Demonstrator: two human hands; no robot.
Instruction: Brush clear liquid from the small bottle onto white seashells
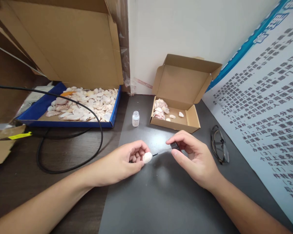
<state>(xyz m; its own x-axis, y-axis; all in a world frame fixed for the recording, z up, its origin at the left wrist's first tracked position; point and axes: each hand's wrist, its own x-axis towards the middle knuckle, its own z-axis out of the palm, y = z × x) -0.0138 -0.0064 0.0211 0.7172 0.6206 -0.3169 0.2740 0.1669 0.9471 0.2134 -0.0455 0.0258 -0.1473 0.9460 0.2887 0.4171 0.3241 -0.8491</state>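
A small white seashell [147, 158] is pinched between the thumb and fingers of my left hand [127, 161], above the dark mat. My right hand [195, 157] grips the black cap of a thin applicator brush [163, 151]. Its dark tip points left and lies at the shell's right edge; whether it touches I cannot tell. Beyond my hands stands a small uncapped glass bottle [135, 119] with a white label, upright on the mat.
At the left, a blue-edged box [97, 124] holds many shells, its cardboard lid raised. A smaller open cardboard box [178, 126] with several shells stands at the back right. A black cable [101, 143] loops at the left. Eyeglasses [219, 144] lie right, beside a printed poster [263, 107].
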